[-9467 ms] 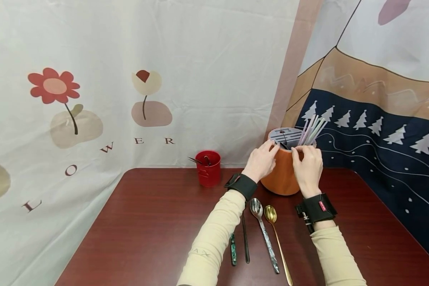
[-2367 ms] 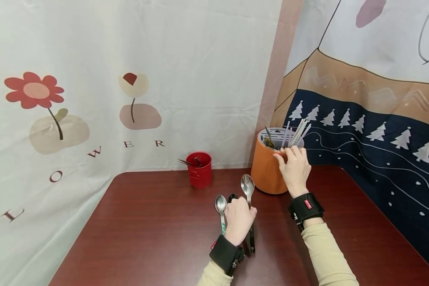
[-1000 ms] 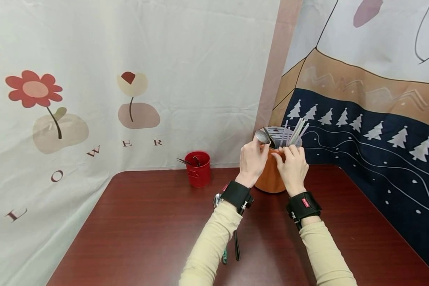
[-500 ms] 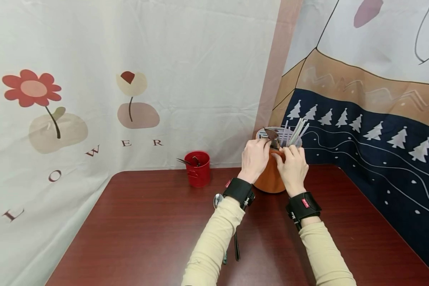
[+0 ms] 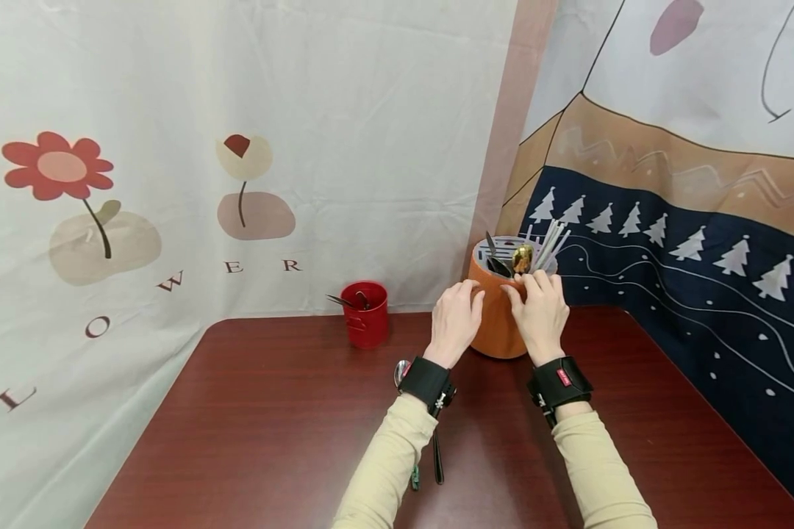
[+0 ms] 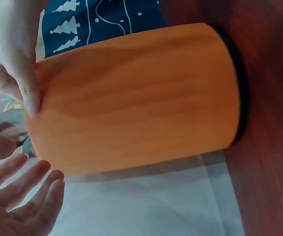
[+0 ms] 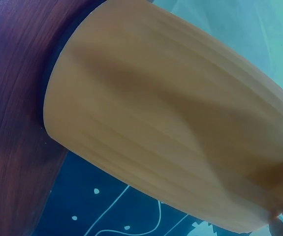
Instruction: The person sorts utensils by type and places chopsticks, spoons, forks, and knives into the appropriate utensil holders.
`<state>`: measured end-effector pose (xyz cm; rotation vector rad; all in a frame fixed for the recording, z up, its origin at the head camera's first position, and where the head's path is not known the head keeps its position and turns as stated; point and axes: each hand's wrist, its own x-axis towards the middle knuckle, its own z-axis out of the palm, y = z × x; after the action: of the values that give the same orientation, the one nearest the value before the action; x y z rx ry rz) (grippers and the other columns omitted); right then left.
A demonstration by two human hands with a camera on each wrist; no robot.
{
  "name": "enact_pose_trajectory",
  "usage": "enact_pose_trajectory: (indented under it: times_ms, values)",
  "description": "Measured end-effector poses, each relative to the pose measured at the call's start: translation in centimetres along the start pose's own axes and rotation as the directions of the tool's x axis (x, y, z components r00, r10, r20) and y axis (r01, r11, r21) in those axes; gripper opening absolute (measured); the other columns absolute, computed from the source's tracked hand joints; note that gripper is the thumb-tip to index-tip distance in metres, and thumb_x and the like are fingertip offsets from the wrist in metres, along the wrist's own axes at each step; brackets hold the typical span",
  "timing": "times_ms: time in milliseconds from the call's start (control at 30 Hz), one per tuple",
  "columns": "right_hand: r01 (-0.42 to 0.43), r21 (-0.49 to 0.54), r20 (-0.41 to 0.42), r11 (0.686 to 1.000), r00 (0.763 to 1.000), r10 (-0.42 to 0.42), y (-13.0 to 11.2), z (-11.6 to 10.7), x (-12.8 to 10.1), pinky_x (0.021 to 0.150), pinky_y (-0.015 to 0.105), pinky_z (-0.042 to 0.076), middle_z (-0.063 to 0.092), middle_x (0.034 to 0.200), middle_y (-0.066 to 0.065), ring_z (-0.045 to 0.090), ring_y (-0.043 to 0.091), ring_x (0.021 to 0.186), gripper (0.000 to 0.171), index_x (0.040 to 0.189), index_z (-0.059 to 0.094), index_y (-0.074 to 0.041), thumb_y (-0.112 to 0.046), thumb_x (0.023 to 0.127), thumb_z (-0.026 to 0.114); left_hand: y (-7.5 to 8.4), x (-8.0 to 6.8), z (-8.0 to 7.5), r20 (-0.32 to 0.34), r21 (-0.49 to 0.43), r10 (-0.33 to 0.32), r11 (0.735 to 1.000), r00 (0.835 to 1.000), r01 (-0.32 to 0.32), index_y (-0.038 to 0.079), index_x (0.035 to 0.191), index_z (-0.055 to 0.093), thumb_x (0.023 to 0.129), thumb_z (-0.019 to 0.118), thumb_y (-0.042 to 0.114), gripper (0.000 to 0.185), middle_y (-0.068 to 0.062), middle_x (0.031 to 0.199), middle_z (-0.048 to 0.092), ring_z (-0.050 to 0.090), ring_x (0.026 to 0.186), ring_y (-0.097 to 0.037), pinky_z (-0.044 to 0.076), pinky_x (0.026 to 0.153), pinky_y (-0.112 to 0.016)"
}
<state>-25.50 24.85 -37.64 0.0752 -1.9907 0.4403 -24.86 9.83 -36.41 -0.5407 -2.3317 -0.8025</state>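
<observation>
An orange-brown utensil holder [image 5: 496,323] stands at the back of the table, with a grey slotted top. My right hand [image 5: 541,312] grips its front rim, thumb outside the wall as the left wrist view shows. Just left of the holder, my left hand [image 5: 454,321] has loosely bent fingers [image 6: 38,196] and holds nothing. A shiny, gold-looking spoon bowl [image 5: 522,258] and a dark spoon [image 5: 499,267] stick up from the holder beside pale straws [image 5: 551,245]. On the table, a silver spoon [image 5: 400,371] lies partly hidden under my left wrist.
A red cup [image 5: 366,323] holding small metal utensils stands left of the holder. A dark handle [image 5: 438,459] and a green patterned handle [image 5: 415,477] lie beside my left forearm. Printed cloth [image 5: 370,110] hangs behind the table.
The gold spoon and large silver spoon have left the table. My left hand carried the large silver spoon to the holder, released it and drew back down-left. My right hand stayed at the rim.
</observation>
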Motion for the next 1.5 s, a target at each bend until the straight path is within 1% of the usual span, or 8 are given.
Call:
enact_pose_trajectory:
  times_ms: [400, 633, 800, 900, 1000, 1133, 1367, 1500]
  values:
    - [-0.029, 0.007, 0.015, 1.0, 0.999, 0.029, -0.1, -0.3, 0.1, 0.052, 0.047, 0.042, 0.055, 0.084, 0.012, 0.046, 0.032, 0.081, 0.029, 0.087, 0.064, -0.001, -0.027, 0.078, 0.076, -2.6, -4.0, -1.4, 0.042, -0.018, -0.056, 0.998, 0.998, 0.056, 0.011, 0.113, 0.065, 0.092, 0.06, 0.025, 0.026, -0.002, 0.105, 0.07, 0.067, 0.09, -0.019, 0.054, 0.07, -0.032]
    - [-0.04, 0.007, 0.026, 0.999, 0.999, 0.04, -0.3, -0.2, 0.0, 0.052, 0.048, 0.042, 0.055, 0.084, 0.012, 0.046, 0.032, 0.082, 0.03, 0.088, 0.065, -0.002, -0.028, 0.078, 0.076, -3.6, -6.6, -2.1, 0.068, -0.011, -0.093, 0.996, 0.993, 0.094, 0.013, 0.11, 0.065, 0.091, 0.061, 0.024, 0.023, -0.002, 0.102, 0.072, 0.068, 0.086, -0.019, 0.053, 0.067, -0.03]
    - [-0.038, 0.011, 0.021, 0.999, 0.999, 0.037, -0.3, -0.3, 0.1, 0.051, 0.047, 0.042, 0.055, 0.083, 0.012, 0.046, 0.032, 0.081, 0.03, 0.088, 0.066, -0.002, -0.029, 0.078, 0.076, -4.6, -7.9, -2.8, 0.118, -0.004, -0.122, 0.992, 0.985, 0.123, 0.011, 0.106, 0.066, 0.091, 0.061, 0.022, 0.02, -0.004, 0.098, 0.072, 0.068, 0.08, -0.02, 0.053, 0.063, -0.029]
    - [-0.035, 0.014, 0.023, 0.999, 0.999, 0.035, -0.3, -0.3, 0.1, 0.051, 0.046, 0.042, 0.054, 0.083, 0.012, 0.046, 0.032, 0.081, 0.03, 0.088, 0.065, -0.002, -0.029, 0.078, 0.076, -5.0, -8.7, -3.4, 0.168, 0.031, -0.153, 0.988, 0.974, 0.15, 0.01, 0.101, 0.067, 0.09, 0.063, 0.021, 0.016, -0.006, 0.091, 0.072, 0.067, 0.075, -0.021, 0.052, 0.06, -0.029]
    - [-0.037, 0.013, 0.025, 0.999, 0.999, 0.037, -0.3, -0.3, 0.0, 0.051, 0.046, 0.042, 0.054, 0.083, 0.012, 0.046, 0.032, 0.081, 0.03, 0.087, 0.065, -0.002, -0.029, 0.078, 0.076, -5.2, -9.2, -4.2, 0.242, 0.079, -0.202, 0.979, 0.949, 0.188, 0.009, 0.097, 0.068, 0.088, 0.064, 0.019, 0.014, -0.008, 0.088, 0.072, 0.066, 0.071, -0.024, 0.052, 0.058, -0.032]
    - [-0.044, 0.013, 0.038, 0.999, 0.998, 0.043, -0.4, -0.3, 0.0, 0.052, 0.047, 0.043, 0.055, 0.084, 0.012, 0.046, 0.031, 0.081, 0.029, 0.088, 0.065, -0.002, -0.028, 0.079, 0.075, -5.4, -9.6, -5.1, 0.332, 0.135, -0.285, 0.958, 0.899, 0.254, 0.006, 0.089, 0.067, 0.085, 0.066, 0.017, 0.011, -0.011, 0.081, 0.07, 0.065, 0.068, -0.027, 0.051, 0.056, -0.037]
    - [-0.043, 0.018, 0.044, 0.999, 0.998, 0.042, -0.5, -0.3, 0.1, 0.052, 0.046, 0.043, 0.055, 0.085, 0.012, 0.046, 0.031, 0.082, 0.03, 0.088, 0.065, -0.002, -0.028, 0.079, 0.075, -5.9, -10.0, -6.1, 0.364, 0.27, -0.404, 0.908, 0.839, 0.32, 0.006, 0.074, 0.066, 0.077, 0.074, 0.017, 0.014, -0.011, 0.071, 0.067, 0.065, 0.067, -0.032, 0.052, 0.053, -0.043]
    - [-0.044, 0.018, 0.049, 0.999, 0.998, 0.043, -0.4, -0.3, 0.1, 0.053, 0.046, 0.043, 0.055, 0.086, 0.012, 0.046, 0.031, 0.082, 0.029, 0.089, 0.066, -0.002, -0.028, 0.079, 0.075, -6.2, -10.3, -6.0, 0.406, 0.336, -0.486, 0.867, 0.774, 0.368, 0.003, 0.074, 0.067, 0.073, 0.077, 0.017, 0.017, -0.014, 0.076, 0.068, 0.066, 0.071, -0.033, 0.052, 0.056, -0.044]
